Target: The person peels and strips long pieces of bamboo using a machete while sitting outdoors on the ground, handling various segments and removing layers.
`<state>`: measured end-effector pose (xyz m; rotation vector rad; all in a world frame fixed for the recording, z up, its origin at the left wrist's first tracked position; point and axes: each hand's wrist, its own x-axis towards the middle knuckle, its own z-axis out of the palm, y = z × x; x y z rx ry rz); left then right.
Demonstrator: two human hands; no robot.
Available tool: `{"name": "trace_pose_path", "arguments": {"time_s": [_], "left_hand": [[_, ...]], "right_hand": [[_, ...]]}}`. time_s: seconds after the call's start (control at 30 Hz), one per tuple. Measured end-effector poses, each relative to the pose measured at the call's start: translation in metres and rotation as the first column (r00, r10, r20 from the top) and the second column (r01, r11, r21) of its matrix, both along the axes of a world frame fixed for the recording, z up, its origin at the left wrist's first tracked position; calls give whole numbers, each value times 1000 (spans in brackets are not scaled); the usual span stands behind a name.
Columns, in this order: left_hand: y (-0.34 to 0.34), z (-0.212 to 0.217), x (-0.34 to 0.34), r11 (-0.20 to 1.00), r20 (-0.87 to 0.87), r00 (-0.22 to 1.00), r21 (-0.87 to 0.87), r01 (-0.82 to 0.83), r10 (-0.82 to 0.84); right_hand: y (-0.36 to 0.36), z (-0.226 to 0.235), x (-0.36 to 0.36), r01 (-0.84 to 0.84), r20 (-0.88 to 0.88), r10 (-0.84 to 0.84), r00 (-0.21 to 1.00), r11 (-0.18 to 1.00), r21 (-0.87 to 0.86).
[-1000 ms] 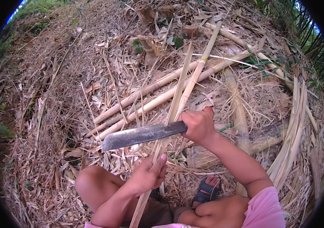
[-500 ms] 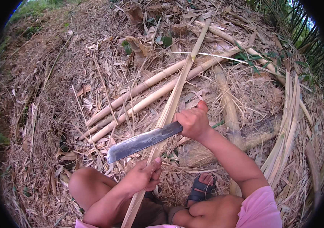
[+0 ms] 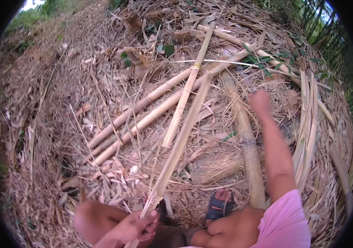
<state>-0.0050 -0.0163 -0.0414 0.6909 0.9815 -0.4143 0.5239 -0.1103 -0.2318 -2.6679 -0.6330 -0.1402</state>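
My left hand (image 3: 137, 225) grips the lower end of a long pale bamboo strip (image 3: 180, 144), which slants up and to the right over the ground. A second split strip (image 3: 187, 95) lies just left of it, reaching toward the top. My right hand (image 3: 260, 101) is stretched far out to the right of both strips, blurred, with its fingers curled. The machete it held shows only as a faint grey smear (image 3: 246, 82) above the fist.
Two long bamboo poles (image 3: 143, 111) lie slantwise on dry leaf litter. A thicker pole (image 3: 249, 149) runs down toward my sandalled foot (image 3: 220, 204). A bundle of split strips (image 3: 309, 124) lies at the right. My bare knee (image 3: 87, 215) is at the lower left.
My right hand has swung up and out to the right, away from the strip, and the blade no longer lies across it. The bamboo now shows as two separate strips. My left hand keeps its grip.
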Motion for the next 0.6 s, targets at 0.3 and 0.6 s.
{"name": "trace_pose_path", "arguments": {"time_s": [0.3, 0.6], "left_hand": [[19, -23, 24, 963, 91, 960, 38, -268, 263], [30, -19, 35, 945, 184, 927, -49, -323, 326]], "right_hand": [[37, 52, -119, -118, -307, 298, 904, 863, 490], [54, 81, -216, -469, -404, 674, 619, 729, 498]]}}
